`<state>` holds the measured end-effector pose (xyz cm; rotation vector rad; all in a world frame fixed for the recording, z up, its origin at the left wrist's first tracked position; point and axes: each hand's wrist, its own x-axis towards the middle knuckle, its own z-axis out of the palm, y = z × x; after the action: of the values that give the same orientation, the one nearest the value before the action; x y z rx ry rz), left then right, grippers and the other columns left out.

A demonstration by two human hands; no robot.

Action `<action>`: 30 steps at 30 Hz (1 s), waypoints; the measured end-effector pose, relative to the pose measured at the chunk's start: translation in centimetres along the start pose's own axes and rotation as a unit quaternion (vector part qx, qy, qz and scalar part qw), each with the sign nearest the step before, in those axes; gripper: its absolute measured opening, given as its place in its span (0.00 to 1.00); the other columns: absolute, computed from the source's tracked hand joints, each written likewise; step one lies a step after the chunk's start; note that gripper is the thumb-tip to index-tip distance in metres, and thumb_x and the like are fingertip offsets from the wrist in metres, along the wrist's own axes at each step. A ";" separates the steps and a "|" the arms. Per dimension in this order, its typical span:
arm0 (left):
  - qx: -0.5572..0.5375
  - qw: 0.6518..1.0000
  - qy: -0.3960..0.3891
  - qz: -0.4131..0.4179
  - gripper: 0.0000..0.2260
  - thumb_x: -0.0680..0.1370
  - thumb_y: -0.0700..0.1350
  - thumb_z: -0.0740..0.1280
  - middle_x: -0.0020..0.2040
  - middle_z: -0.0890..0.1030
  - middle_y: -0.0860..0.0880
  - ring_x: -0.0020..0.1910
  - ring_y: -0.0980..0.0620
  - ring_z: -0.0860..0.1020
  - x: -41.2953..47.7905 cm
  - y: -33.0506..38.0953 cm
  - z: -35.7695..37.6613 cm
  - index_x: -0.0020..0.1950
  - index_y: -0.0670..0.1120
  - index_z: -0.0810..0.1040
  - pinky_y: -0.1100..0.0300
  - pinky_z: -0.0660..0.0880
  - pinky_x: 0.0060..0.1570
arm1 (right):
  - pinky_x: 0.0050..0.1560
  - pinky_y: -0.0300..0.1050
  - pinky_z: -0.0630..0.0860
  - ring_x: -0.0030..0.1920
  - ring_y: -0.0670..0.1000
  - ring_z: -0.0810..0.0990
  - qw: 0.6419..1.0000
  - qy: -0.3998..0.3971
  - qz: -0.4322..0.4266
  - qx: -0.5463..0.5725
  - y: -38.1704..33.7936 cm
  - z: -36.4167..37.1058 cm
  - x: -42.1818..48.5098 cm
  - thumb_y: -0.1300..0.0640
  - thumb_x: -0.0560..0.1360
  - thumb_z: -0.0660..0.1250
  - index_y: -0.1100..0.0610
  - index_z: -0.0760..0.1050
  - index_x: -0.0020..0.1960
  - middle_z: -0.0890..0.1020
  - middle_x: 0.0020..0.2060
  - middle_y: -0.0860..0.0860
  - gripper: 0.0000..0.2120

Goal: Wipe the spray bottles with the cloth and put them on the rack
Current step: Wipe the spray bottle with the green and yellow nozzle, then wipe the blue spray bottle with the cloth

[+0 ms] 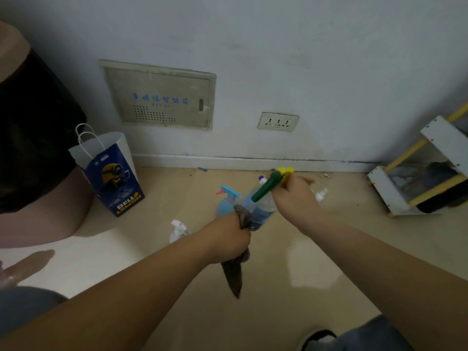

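The left hand (228, 239) is clenched tight round a dark grey cloth (234, 277). One end bunches out of the top of the fist and the longer tail hangs below it. That upper bunch sits against the lower body of a clear spray bottle (262, 209) with a blue label. The bottle is held off the floor and tilted, with its base toward the left fingers and its head up and away. The right hand (293, 196) has its fingers curled round the top of the bottle, right at the green-and-yellow trigger head, so the bottle spans the gap between the two hands.

Just behind the left fingers a blue spray bottle (226, 202) with a pink nozzle stands on the floor (278, 312), and to their left is a white spray bottle (178, 230). Just past the right fingers there is a small pale sprayer (320, 195), too blurred to say more.

Well off to the right of the right hand, by the wall, stands the white rack (443, 140) with yellow bars. Far to the left of the left hand stands a blue-and-white paper bag (111, 173). On the wall above both hands are a beige panel (159, 95) and a socket (278, 121).
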<state>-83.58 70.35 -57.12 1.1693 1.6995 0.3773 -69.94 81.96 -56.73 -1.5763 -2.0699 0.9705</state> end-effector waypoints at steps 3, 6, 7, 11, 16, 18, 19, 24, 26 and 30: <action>-0.036 0.999 0.001 -0.008 0.11 0.82 0.44 0.60 0.52 0.82 0.36 0.44 0.42 0.78 0.2 -1.3 0.0 0.54 0.37 0.77 0.49 0.76 0.44 | 0.47 0.54 0.80 0.50 0.69 0.80 0.999 -0.023 0.034 0.029 0.5 1.4 0.2 0.59 0.84 0.62 0.70 0.75 0.62 0.80 0.53 0.71 0.15; -0.052 0.999 0.010 -0.010 0.09 0.82 0.44 0.59 0.49 0.82 0.37 0.45 0.42 0.78 0.3 -2.7 -0.1 0.48 0.40 0.75 0.44 0.79 0.49 | 0.46 0.52 0.74 0.47 0.60 0.79 0.996 -0.068 0.064 -0.011 1.4 3.6 1.6 0.59 0.85 0.61 0.68 0.77 0.61 0.82 0.48 0.66 0.13; -0.046 0.999 0.012 -0.013 0.08 0.83 0.43 0.59 0.47 0.79 0.38 0.43 0.44 0.75 0.4 -3.1 -0.2 0.46 0.42 0.73 0.46 0.77 0.47 | 0.46 0.49 0.72 0.46 0.57 0.78 0.994 -0.084 0.070 -0.019 1.9 4.6 2.0 0.58 0.85 0.60 0.66 0.78 0.58 0.81 0.45 0.61 0.12; -0.073 0.996 0.023 -0.054 0.12 0.84 0.40 0.58 0.38 0.70 0.44 0.39 0.49 0.69 0.8 -5.6 -0.4 0.40 0.44 0.67 0.53 0.69 0.43 | 0.41 0.51 0.72 0.34 0.49 0.72 0.986 -0.126 0.090 -0.063 4.5 10.0 3.1 0.58 0.84 0.61 0.56 0.73 0.41 0.75 0.35 0.52 0.13; -0.155 0.980 0.054 -0.110 0.10 0.84 0.46 0.61 0.43 0.73 0.44 0.42 0.49 0.71 1.7 -8.6 -0.6 0.46 0.43 0.72 0.56 0.70 0.44 | 0.48 0.58 0.79 0.45 0.60 0.81 0.983 -0.154 0.093 -0.043 6.8 16.4 3.7 0.57 0.86 0.61 0.61 0.78 0.51 0.83 0.44 0.62 0.11; -0.191 0.971 0.083 -0.116 0.11 0.83 0.47 0.63 0.50 0.77 0.40 0.45 0.49 0.73 2.2 -9.2 -0.8 0.52 0.39 0.76 0.58 0.72 0.43 | 0.49 0.58 0.79 0.46 0.61 0.81 0.979 -0.173 0.104 -0.031 7.5 18.4 4.5 0.55 0.86 0.59 0.62 0.79 0.55 0.82 0.44 0.61 0.13; -0.203 0.967 0.092 -0.121 0.12 0.82 0.47 0.65 0.53 0.78 0.39 0.46 0.49 0.73 2.6 -9.4 -1.0 0.54 0.38 0.77 0.59 0.72 0.43 | 0.45 0.56 0.77 0.42 0.58 0.79 0.977 -0.182 0.101 -0.038 7.7 19.2 4.8 0.55 0.87 0.59 0.62 0.80 0.53 0.81 0.41 0.59 0.14; -0.177 0.972 0.101 -0.115 0.12 0.83 0.43 0.62 0.48 0.78 0.38 0.44 0.47 0.74 4.1 -9.7 -0.6 0.57 0.35 0.78 0.55 0.72 0.44 | 0.38 0.48 0.66 0.41 0.56 0.74 0.983 -0.164 0.077 -0.024 9.4 23.1 6.0 0.56 0.83 0.63 0.56 0.75 0.42 0.78 0.36 0.56 0.12; -0.170 0.973 0.096 -0.120 0.12 0.84 0.45 0.61 0.48 0.79 0.40 0.43 0.49 0.75 4.6 -10.0 -0.1 0.58 0.37 0.78 0.56 0.72 0.44 | 0.42 0.50 0.68 0.45 0.58 0.73 0.985 -0.153 0.075 -0.042 10.1 24.7 6.4 0.51 0.83 0.64 0.53 0.73 0.45 0.77 0.39 0.54 0.10; -0.161 0.970 0.126 -0.132 0.10 0.82 0.46 0.62 0.51 0.80 0.39 0.47 0.45 0.79 5.0 -10.2 -0.5 0.53 0.41 0.78 0.55 0.75 0.46 | 0.50 0.53 0.74 0.52 0.59 0.76 0.985 -0.167 0.032 -0.013 9.2 25.4 5.8 0.55 0.82 0.66 0.56 0.78 0.55 0.81 0.49 0.58 0.06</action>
<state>-89.46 69.73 -66.79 0.6681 1.8980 0.6291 -81.91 81.05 -81.63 -1.5904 -2.2686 1.3140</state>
